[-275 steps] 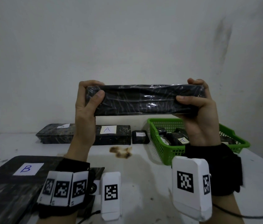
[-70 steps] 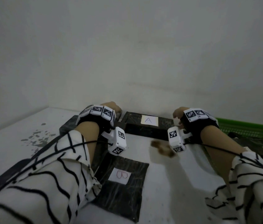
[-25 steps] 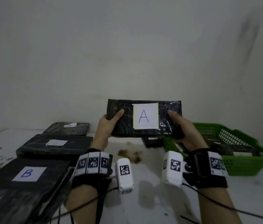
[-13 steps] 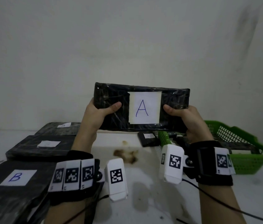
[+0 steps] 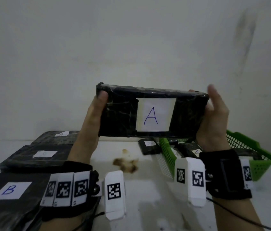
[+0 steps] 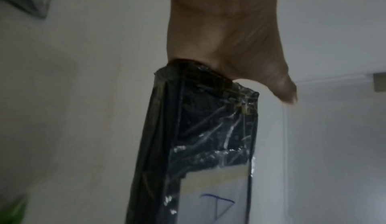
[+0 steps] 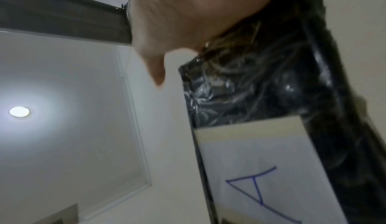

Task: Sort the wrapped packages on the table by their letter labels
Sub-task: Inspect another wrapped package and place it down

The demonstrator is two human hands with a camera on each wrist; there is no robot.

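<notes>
I hold a black film-wrapped package [image 5: 119, 114] upright in front of me, its white label [image 5: 154, 114] with a blue letter A facing me. My left hand [image 5: 98, 110] grips its left end, thumb on the front face. My right hand [image 5: 214, 114] cups the right end with its fingers behind and its thumb [image 5: 212, 90] lifted off the front. In the left wrist view the left hand [image 6: 225, 37] meets the package [image 6: 208, 128] at its end. The right wrist view shows the right hand [image 7: 188, 13] against the package [image 7: 271, 79], thumb free.
On the left of the white table [image 5: 148, 214] lie three black packages: one labelled B [image 5: 6, 190], one with a faint label [image 5: 45, 154], one at the back labelled A [image 5: 61, 134]. A small package [image 5: 149, 145] lies beside a green basket [image 5: 264, 157] holding more. A brown stain [image 5: 126, 163] marks mid-table.
The A package has shifted slightly to the right and sits closer to me. My right thumb has come off its front face. My left hand keeps its grip.
</notes>
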